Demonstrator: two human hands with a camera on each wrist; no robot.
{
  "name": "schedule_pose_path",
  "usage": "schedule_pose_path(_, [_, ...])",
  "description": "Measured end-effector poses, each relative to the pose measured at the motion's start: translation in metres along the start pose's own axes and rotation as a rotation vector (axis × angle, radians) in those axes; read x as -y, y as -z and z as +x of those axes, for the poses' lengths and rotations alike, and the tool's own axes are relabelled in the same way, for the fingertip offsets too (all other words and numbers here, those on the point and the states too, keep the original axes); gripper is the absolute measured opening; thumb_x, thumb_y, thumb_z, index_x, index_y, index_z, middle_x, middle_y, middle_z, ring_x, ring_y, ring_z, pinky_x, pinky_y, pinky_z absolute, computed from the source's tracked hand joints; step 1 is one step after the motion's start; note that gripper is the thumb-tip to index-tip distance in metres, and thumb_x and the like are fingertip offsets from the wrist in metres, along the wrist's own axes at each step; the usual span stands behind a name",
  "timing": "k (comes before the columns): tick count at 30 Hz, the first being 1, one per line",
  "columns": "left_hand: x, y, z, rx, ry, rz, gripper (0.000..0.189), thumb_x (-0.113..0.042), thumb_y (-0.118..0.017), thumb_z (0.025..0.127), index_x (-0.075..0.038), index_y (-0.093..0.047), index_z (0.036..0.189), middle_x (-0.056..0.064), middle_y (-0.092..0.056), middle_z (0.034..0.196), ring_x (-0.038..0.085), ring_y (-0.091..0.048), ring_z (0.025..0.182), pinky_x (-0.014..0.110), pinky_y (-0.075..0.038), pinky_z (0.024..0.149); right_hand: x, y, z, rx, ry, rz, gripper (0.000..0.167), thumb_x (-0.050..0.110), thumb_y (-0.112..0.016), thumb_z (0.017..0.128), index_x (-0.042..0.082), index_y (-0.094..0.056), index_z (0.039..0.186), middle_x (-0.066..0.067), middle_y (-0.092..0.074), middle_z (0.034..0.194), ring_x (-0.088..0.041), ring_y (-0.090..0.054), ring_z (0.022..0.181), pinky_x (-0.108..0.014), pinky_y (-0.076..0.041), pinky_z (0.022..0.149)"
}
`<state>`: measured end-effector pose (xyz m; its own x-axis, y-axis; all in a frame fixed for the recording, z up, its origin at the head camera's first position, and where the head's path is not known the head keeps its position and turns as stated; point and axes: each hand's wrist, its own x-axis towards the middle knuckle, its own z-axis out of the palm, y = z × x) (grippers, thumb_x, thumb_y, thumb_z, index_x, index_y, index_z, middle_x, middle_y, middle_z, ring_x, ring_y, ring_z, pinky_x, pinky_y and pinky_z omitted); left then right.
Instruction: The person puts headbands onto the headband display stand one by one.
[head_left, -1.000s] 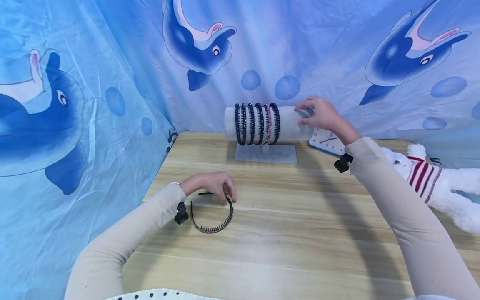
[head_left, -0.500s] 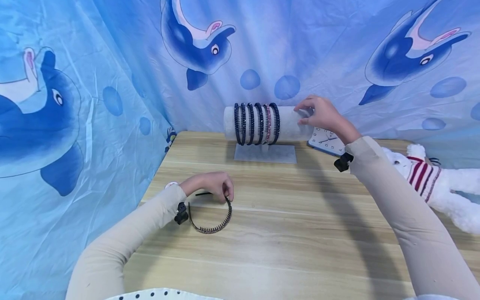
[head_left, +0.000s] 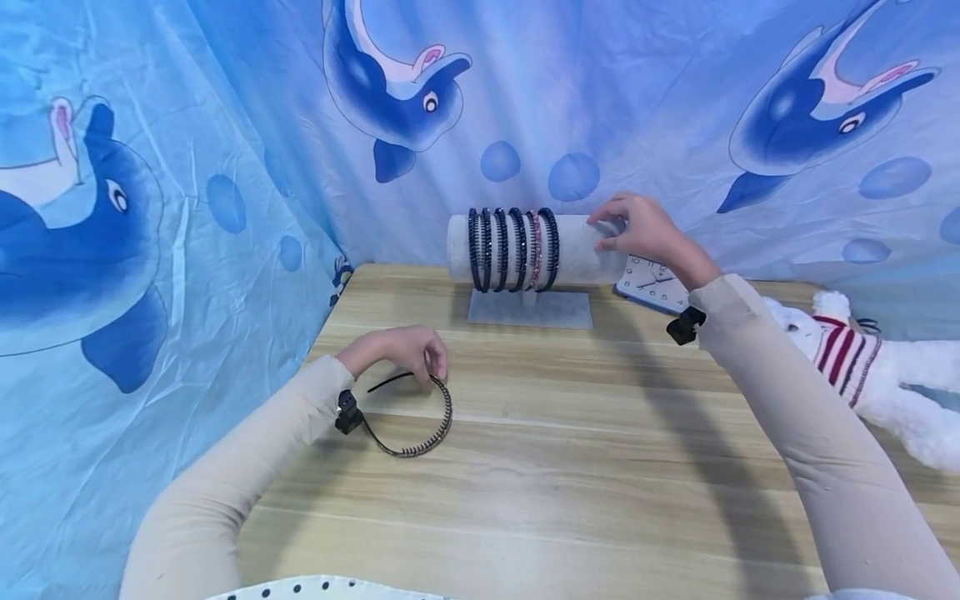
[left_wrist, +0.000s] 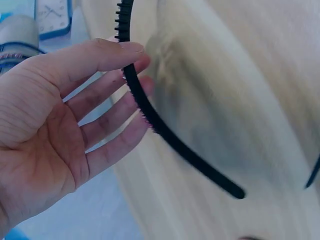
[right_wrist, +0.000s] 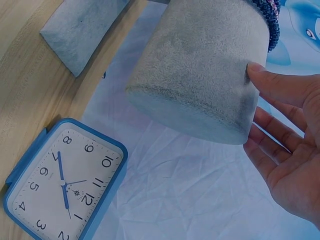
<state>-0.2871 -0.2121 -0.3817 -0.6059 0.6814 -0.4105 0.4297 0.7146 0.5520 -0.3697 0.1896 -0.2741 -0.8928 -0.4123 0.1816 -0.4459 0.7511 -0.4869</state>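
Observation:
My left hand (head_left: 411, 350) pinches a dark toothed headband (head_left: 446, 421) between thumb and fingers, above the front left part of the table. In the left wrist view the headband (left_wrist: 187, 154) has a smooth black inner side, comb teeth and one rounded tip. A pale, plush-covered roll display stand (head_left: 585, 242) stands at the back. Several dark headbands (head_left: 501, 250) and a pink one (head_left: 536, 250) circle its left and middle parts. At the roll's right end, my right hand (head_left: 647, 227) grips it; the thumb touches the plush in the right wrist view.
A blue-rimmed clock (right_wrist: 65, 180) lies behind the right forearm. At the right sits a white plush toy (head_left: 892, 367) in a striped sweater. The wooden table (head_left: 570, 500) meets a blue dolphin-print curtain (head_left: 637, 92) at the back and left.
My left hand has moved left and slightly away from me, carrying the headband with it. The right hand keeps its place on the roll.

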Motion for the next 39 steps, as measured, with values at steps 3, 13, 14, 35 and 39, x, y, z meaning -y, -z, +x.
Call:
schedule_pose_path(3, [0.001, 0.009, -0.007, 0.018, 0.055, -0.014, 0.021, 0.002, -0.081, 0.077, -0.004, -0.075, 0.096, 0.004, -0.076, 0.095, 0.008, -0.065, 0.081, 0.022, -0.056, 0.071, 0.0, 0.0, 0.0, -0.002, 0.005, 0.003, 0.043, 0.007, -0.079, 0.086, 0.002, -0.068, 0.127, -0.02, -0.059, 0.132, -0.036, -0.053, 0.112, -0.05, -0.047, 0.09])
schedule_pose_path(13, [0.01, 0.033, -0.031, 0.027, 0.196, -0.08, 0.025, 0.004, -0.081, 0.079, -0.002, -0.073, 0.102, 0.007, -0.076, 0.095, 0.01, -0.068, 0.081, 0.036, -0.061, 0.065, 0.001, 0.001, 0.0, 0.002, -0.004, 0.003, 0.043, 0.006, -0.079, 0.086, 0.002, -0.068, 0.127, -0.021, -0.058, 0.132, -0.037, -0.053, 0.115, -0.053, -0.049, 0.094])
schedule_pose_path(14, [0.011, 0.034, -0.033, 0.027, 0.203, -0.08, 0.026, 0.003, -0.081, 0.079, -0.002, -0.073, 0.102, 0.008, -0.076, 0.096, 0.01, -0.069, 0.083, 0.037, -0.062, 0.067, 0.002, 0.001, 0.0, 0.003, -0.003, 0.002, 0.043, 0.006, -0.079, 0.086, 0.002, -0.068, 0.127, -0.021, -0.058, 0.132, -0.038, -0.053, 0.115, -0.053, -0.049, 0.094])
schedule_pose_path(35, [0.024, 0.065, -0.075, -0.029, 0.286, -0.215, 0.036, -0.005, -0.08, 0.086, -0.001, -0.071, 0.12, 0.014, -0.076, 0.106, 0.017, -0.072, 0.087, 0.039, -0.065, 0.081, 0.003, 0.0, 0.0, -0.002, -0.004, 0.014, 0.042, 0.006, -0.08, 0.085, 0.001, -0.069, 0.126, -0.02, -0.06, 0.127, -0.035, -0.053, 0.109, -0.047, -0.046, 0.087])
schedule_pose_path(39, [0.026, 0.066, -0.081, -0.058, 0.29, -0.246, 0.037, -0.006, -0.08, 0.085, 0.001, -0.07, 0.12, 0.014, -0.075, 0.104, 0.017, -0.072, 0.086, 0.04, -0.065, 0.08, 0.002, 0.001, -0.001, 0.001, -0.008, 0.016, 0.042, 0.006, -0.08, 0.085, 0.001, -0.069, 0.126, -0.02, -0.059, 0.128, -0.035, -0.053, 0.109, -0.047, -0.047, 0.087])
